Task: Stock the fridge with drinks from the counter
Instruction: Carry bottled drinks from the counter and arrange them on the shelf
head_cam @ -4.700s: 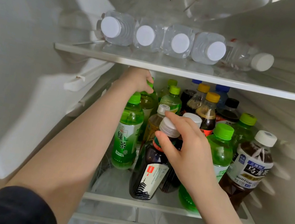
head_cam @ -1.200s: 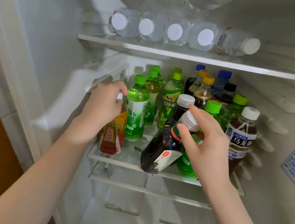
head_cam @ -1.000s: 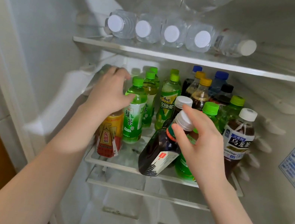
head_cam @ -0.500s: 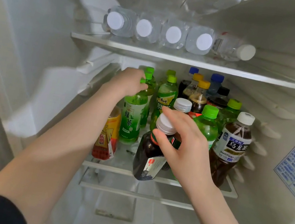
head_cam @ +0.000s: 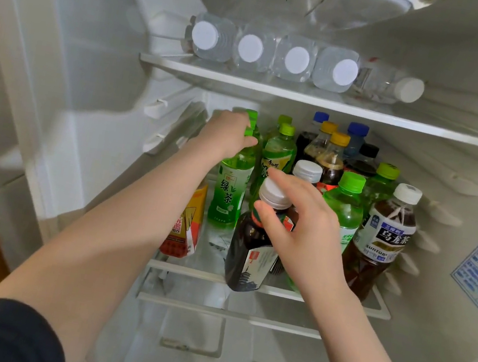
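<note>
The right hand (head_cam: 303, 227) pinches a dark tea bottle (head_cam: 245, 239) by the neck, just under its white cap; the bottle leans, its base at the front edge of the middle shelf (head_cam: 190, 270), likely so it can be eased upright into the gap; the left hand (head_cam: 226, 134) curls round the top of a green tea bottle (head_cam: 229, 192), seemingly steadying it or shifting it aside for room; water bottles (head_cam: 297, 60) lie sideways above, packed tight.

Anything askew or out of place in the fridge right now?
The dark tea bottle gripped by the right hand leans, its base overhanging the lower shelf's front edge. Up top, the rightmost water bottle lies angled, unlike its neighbours.
</note>
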`<action>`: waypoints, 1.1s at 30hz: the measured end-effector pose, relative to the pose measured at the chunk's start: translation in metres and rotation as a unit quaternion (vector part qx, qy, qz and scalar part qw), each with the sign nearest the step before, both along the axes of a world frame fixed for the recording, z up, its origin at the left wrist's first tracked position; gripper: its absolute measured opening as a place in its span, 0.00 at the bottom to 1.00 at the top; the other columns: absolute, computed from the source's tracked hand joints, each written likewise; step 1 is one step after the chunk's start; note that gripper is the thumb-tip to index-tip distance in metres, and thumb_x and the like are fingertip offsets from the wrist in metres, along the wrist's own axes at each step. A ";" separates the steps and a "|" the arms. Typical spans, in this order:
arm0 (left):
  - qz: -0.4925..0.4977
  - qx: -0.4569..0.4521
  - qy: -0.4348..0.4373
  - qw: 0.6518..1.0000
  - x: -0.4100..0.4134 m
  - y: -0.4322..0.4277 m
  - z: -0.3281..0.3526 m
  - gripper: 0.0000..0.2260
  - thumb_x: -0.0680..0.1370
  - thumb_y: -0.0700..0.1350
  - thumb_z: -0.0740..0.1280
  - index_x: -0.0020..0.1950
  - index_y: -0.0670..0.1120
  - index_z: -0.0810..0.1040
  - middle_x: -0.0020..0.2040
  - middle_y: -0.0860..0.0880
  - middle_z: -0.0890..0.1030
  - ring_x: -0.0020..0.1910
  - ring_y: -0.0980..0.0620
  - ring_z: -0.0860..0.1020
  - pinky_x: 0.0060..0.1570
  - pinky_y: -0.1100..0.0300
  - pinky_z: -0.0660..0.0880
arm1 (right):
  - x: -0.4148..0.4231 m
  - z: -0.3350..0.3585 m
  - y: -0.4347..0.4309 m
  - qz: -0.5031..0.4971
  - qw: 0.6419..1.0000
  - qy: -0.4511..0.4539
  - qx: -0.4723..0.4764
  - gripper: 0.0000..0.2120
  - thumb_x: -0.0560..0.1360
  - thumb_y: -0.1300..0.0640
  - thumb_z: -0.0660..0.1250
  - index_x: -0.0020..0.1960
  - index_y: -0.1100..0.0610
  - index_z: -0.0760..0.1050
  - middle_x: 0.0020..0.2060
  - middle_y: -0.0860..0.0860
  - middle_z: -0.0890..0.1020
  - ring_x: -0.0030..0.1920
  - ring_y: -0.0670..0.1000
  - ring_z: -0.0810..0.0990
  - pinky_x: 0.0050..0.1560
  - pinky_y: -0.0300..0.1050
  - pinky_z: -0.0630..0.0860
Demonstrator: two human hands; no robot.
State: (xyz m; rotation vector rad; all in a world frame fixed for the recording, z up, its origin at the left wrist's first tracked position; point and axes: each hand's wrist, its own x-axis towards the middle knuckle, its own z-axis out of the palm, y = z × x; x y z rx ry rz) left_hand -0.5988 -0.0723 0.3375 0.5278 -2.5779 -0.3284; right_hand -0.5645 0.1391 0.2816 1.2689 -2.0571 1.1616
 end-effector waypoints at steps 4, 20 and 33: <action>-0.002 0.027 0.007 1.000 0.000 -0.001 -0.001 0.22 0.78 0.52 0.65 0.66 0.41 0.70 0.61 0.40 0.75 0.58 0.42 0.74 0.51 0.55 0.69 | -0.004 0.001 -0.003 -0.013 1.000 -0.008 0.011 0.21 0.74 0.55 0.70 0.66 0.53 0.74 0.59 0.48 0.79 0.60 0.42 0.73 0.56 0.24 0.63; -0.046 0.304 -0.076 0.949 -0.006 -0.016 -0.004 0.18 0.74 0.50 0.71 0.60 0.44 0.74 0.61 0.45 0.77 0.56 0.46 0.78 0.49 0.53 0.80 | -0.020 0.002 0.001 -0.047 0.999 -0.017 0.002 0.21 0.74 0.54 0.70 0.66 0.53 0.74 0.59 0.47 0.79 0.58 0.37 0.70 0.56 0.21 0.62; -0.032 0.326 -0.066 0.942 -0.007 -0.015 -0.004 0.14 0.74 0.48 0.71 0.54 0.42 0.73 0.61 0.42 0.77 0.54 0.45 0.79 0.47 0.52 0.81 | -0.024 0.001 0.000 -0.051 0.999 -0.005 0.000 0.21 0.73 0.54 0.70 0.66 0.53 0.74 0.59 0.48 0.80 0.56 0.33 0.67 0.54 0.17 0.59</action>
